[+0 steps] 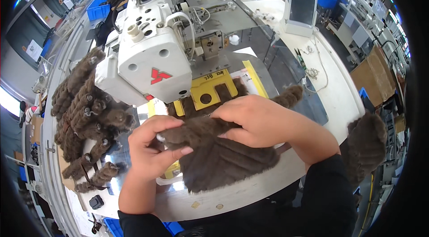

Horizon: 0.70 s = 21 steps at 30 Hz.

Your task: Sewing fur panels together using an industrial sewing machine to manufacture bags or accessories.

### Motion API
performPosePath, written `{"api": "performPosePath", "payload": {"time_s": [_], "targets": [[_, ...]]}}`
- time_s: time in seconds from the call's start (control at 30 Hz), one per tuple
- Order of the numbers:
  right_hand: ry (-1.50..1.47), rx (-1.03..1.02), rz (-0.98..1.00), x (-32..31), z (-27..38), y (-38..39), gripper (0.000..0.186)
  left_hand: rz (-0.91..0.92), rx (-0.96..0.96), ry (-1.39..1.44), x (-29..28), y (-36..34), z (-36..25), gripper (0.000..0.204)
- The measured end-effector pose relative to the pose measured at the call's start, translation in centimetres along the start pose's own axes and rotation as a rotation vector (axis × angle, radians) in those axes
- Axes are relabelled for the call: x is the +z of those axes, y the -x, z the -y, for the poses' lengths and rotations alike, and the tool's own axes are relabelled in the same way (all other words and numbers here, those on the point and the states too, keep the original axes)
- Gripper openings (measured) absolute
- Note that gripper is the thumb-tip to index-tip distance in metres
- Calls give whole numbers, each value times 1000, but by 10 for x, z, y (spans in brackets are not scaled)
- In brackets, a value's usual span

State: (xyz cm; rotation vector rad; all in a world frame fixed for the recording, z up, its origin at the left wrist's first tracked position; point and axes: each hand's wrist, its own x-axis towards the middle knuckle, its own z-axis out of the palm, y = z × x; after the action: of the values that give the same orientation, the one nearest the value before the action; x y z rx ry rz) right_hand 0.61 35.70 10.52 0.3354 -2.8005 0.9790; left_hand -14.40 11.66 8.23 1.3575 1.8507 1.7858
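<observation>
A brown plush fabric piece (pixel 228 165) with sewn lines across it hangs toward the table's front edge, in both hands. My left hand (pixel 152 147) pinches its rolled upper end, where a bit of white shows, between thumb and fingers. On the same upper edge my right hand (pixel 257 121) is closed, thumb below and fingers above. Just beyond lies a yellow template (pixel 214 92) with cut-outs, brown plush showing through and around it. A stubby plush part (pixel 290 96) sticks out beyond my right hand. The white sewing machine (pixel 154 67) stands over the template's left side.
Many brown plush parts (pixel 82 107) are heaped at the left. A small black object (pixel 96 201) sits near the front left edge. At the right are a screen (pixel 302 7), green-handled snips (pixel 300 60) and a cord. More brown plush (pixel 366 143) hangs over the right edge.
</observation>
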Motion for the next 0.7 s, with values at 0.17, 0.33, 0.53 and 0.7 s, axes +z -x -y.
{"api": "performPosePath", "payload": {"time_s": [0.17, 0.33, 0.53, 0.7], "targets": [[-152, 21, 141, 0, 6, -1, 41, 62, 264, -32, 5, 3, 4, 53], [115, -244, -272, 23, 18, -1, 55, 1, 259, -121, 14, 9, 0, 55], [126, -305, -183, 24, 20, -3, 46, 116, 328, -118, 18, 9, -5, 59], [5, -316, -95, 28, 17, -6, 36, 150, 355, -59, 21, 12, 0, 52]]}}
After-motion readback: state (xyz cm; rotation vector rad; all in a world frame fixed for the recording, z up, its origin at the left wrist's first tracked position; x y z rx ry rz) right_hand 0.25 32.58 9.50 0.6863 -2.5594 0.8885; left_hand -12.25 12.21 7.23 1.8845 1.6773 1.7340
